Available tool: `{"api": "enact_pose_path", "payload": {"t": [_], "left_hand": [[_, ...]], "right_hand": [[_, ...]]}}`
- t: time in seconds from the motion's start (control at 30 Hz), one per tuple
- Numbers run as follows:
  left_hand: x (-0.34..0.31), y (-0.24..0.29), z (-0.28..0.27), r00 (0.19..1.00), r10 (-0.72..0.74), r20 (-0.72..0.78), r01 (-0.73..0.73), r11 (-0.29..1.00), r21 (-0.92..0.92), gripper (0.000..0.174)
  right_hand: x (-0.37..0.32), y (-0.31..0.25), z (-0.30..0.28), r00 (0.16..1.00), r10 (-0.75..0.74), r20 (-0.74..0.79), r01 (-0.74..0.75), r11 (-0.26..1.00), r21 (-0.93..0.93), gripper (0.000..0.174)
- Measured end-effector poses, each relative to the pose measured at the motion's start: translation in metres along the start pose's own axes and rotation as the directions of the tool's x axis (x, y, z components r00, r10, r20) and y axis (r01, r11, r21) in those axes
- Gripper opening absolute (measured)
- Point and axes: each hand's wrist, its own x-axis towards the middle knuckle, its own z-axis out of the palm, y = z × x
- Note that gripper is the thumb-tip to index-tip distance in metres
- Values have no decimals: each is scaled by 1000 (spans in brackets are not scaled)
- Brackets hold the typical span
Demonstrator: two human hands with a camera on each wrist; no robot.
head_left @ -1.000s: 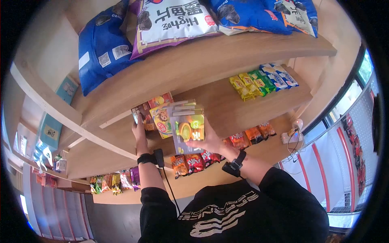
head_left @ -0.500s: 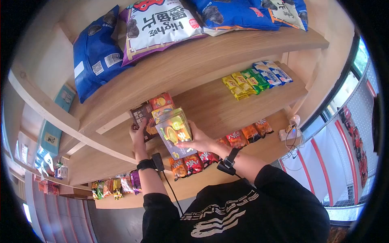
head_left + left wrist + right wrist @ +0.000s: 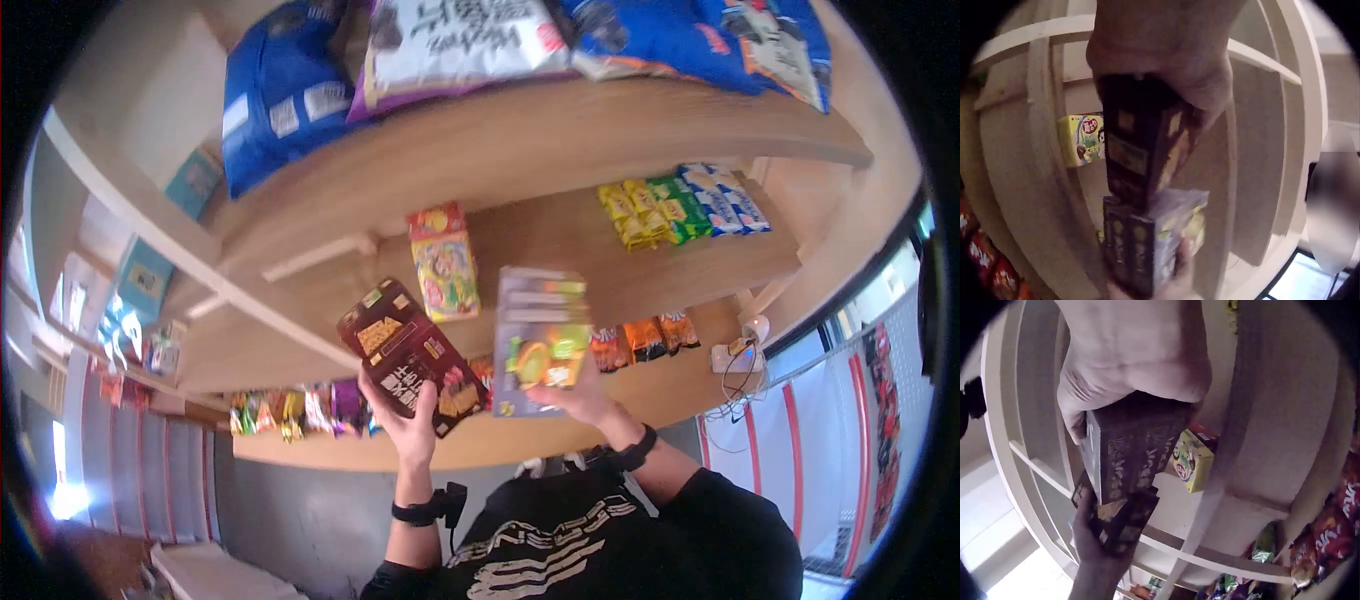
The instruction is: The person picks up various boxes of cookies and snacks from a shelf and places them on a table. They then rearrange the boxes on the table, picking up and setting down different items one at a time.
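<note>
My left hand (image 3: 405, 430) grips a dark brown snack box (image 3: 395, 345) by its lower edge, thumb across the printed front. The box tilts in front of the shelf. In my right hand (image 3: 592, 402) is a stack of grey-purple boxes (image 3: 512, 340) with a yellow-green picture on the front. Both loads are held side by side, the brown box on the left. In the left wrist view, the brown box (image 3: 1132, 144) overlaps the stack. Behind them, a yellow cartoon box (image 3: 447, 280) lies on the middle shelf below a red box (image 3: 437, 218).
Yellow, green and blue-white snack packets (image 3: 680, 208) lie at the middle shelf's right. Large chip bags (image 3: 460, 45) fill the upper shelf. Red and orange bags (image 3: 645, 340) line the lower shelf. A slanting wooden post (image 3: 215, 270) stands left of the hands; a charger with cables (image 3: 738, 358) is at right.
My left hand has drawn the brown box off the shelf towards me. My right hand has moved the stack rightward, away from the yellow box, which now shows fully. The head view has shifted.
</note>
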Motion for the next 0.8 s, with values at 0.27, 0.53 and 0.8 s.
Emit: {"api": "enact_pose_path", "payload": {"t": [0.27,0.53,0.8], "left_hand": [[-153,45,-74,573,-688,445,809,564,-170,88],[-188,36,-157,464,-619,634,866,467,-178,83],[-226,42,-282,788,-572,229,602,636,-483,87]], "right_hand": [[-68,-19,-51,939,292,-181,-310,948,-78,47],[-113,-8,24,848,529,-7,-528,846,-67,73],[-105,36,145,737,632,239,-638,768,-62,81]]}}
